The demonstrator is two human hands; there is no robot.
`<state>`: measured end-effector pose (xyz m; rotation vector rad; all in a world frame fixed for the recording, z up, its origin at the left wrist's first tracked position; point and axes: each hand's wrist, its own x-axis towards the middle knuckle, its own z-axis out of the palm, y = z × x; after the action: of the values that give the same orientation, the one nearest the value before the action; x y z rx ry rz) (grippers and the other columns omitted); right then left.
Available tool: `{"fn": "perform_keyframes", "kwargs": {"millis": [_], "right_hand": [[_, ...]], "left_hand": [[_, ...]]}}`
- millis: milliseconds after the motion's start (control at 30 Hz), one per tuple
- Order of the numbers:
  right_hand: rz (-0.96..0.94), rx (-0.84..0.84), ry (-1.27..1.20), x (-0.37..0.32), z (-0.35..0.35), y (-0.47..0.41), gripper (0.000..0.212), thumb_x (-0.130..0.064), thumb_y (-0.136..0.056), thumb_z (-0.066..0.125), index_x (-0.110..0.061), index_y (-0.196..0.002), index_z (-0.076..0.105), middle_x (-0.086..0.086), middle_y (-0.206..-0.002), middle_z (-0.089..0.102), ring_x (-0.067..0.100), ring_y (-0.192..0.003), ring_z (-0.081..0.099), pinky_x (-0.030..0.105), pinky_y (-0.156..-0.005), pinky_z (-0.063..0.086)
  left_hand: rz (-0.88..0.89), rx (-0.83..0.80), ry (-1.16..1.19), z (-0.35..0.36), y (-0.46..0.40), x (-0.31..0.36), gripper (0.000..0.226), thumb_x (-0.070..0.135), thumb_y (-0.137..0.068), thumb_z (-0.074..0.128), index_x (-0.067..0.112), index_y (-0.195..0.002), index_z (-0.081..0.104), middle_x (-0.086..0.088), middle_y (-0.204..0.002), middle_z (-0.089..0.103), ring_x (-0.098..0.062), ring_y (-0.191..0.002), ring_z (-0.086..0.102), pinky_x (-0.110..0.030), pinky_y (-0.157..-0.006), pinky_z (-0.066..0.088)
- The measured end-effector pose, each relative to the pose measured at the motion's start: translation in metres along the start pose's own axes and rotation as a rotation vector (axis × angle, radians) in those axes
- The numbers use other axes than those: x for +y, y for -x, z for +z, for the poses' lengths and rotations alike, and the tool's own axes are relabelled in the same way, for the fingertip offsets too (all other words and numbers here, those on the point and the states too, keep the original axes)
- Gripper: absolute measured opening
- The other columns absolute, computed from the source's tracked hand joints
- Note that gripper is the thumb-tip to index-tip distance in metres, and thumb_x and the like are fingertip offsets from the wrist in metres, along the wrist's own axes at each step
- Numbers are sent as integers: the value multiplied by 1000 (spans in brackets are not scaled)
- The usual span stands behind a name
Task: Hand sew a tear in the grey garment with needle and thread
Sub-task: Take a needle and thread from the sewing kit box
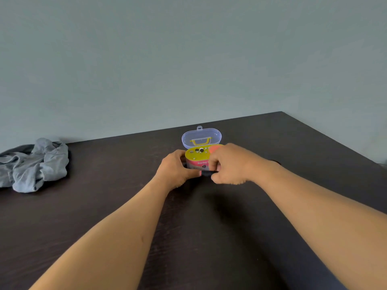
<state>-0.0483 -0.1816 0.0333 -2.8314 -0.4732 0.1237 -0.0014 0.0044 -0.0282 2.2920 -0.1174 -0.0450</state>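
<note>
Both hands are on a small sewing kit box (198,162) near the far middle of a dark wooden table (104,216). Left hand (174,168) wraps the box's left side, fingers curled round behind it and closed against the plastic, thumb at the front lower edge. Right hand (227,164) covers the box's right side, fingers bent inward and pressed on the front right corner; fingertips mostly hidden by the knuckles, so exact contact there is unclear, but the grip looks closed on the box, not loose. The clear lid (201,137) is flipped up and back, standing nearly upright behind the box, with a yellow handle (200,141) showing through it and a small latch tab at its top. Inside the top sits a yellow tray (195,153) holding a few small dark and pale bits, too small to identify. A pink-orange patch shows at the tray's right end, partly behind the right hand. Pink label band on the box front reads "Sewing", rest covered.

Grey garment (34,164) lies crumpled at the left edge of the table, by the wall (188,59), well apart from both hands and the box, nobody touching it. Needle and thread not distinguishable. Both forearms are bare, reaching in from the bottom.
</note>
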Motion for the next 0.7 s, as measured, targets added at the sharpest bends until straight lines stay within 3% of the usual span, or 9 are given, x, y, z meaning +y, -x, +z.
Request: {"fn": "perform_keyframes", "kwargs": {"millis": [100, 333, 533, 600, 700], "right_hand": [[10, -51, 51, 2, 19, 2, 13, -28, -83, 70, -20, -94, 72, -3, -87, 69, 20, -83, 65, 38, -76, 57], [15, -64, 72, 2, 27, 3, 22, -41, -84, 71, -25, -99, 71, -5, -89, 66, 18, -83, 62, 34, -72, 55], [-32, 172, 23, -24, 11, -9, 24, -47, -88, 60, -23, -86, 64, -3, -91, 62, 23, -86, 59, 34, -68, 50], [-58, 201, -43, -47, 6, -15, 25, -44, -93, 55, -28, -110, 64, -5, -115, 61, 23, -107, 57, 36, -84, 48], [-133, 242, -53, -88, 7, -25, 46, -40, -99, 51, -22, -141, 49, -2, -141, 50, 21, -131, 45, 37, -103, 39]], "left_hand": [[-13, 40, -20, 0, 4, -6, 73, 31, -68, 90, 21, -131, 56, 6, -122, 66, -12, -108, 61, -26, -85, 46], [-17, 38, -71, 0, 8, -6, 73, 34, -73, 87, 22, -136, 53, 1, -130, 63, -15, -115, 60, -27, -89, 45], [-30, 117, -202, -24, 30, -5, 74, 42, -83, 77, 17, -144, 45, -3, -144, 53, -20, -131, 51, -33, -104, 43], [-33, 186, -272, -46, 42, -8, 71, 45, -86, 71, 16, -146, 43, -4, -146, 50, -22, -132, 49, -35, -103, 43], [-63, 277, -351, -88, 64, -20, 66, 46, -89, 66, 16, -144, 44, -5, -144, 47, -23, -129, 49, -37, -98, 46]]}}
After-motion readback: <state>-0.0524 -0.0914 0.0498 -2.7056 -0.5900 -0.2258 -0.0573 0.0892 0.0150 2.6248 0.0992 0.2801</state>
